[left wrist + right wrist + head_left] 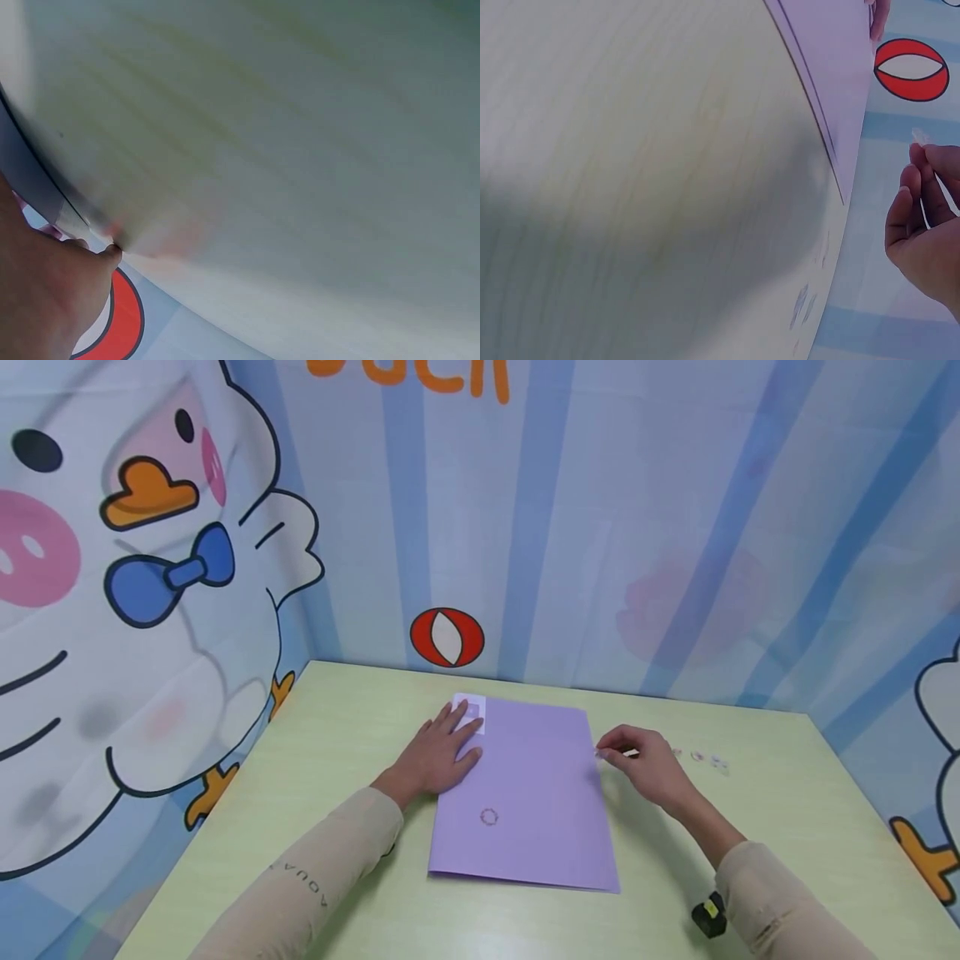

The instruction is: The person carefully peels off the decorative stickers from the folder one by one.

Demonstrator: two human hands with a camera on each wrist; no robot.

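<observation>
A purple folder (536, 802) lies on the table, with a white label (478, 703) at its far left corner and a small wreath-like ring (489, 817) on its lower left part. My left hand (435, 758) rests on the folder's left side with fingers spread, some of them over the label. Beside the folder's right edge, my right hand (647, 767) pinches a small, clear sticker-like piece (919, 136) between thumb and forefinger. In the left wrist view, the left hand (56, 281) shows only in part.
Several small sticker-like pieces (708, 761) lie on the pale table (757, 827) to the right of my right hand. By the right sleeve is a small black item (709, 916) with a yellow mark. A printed cloth backdrop (480, 527) stands behind the table.
</observation>
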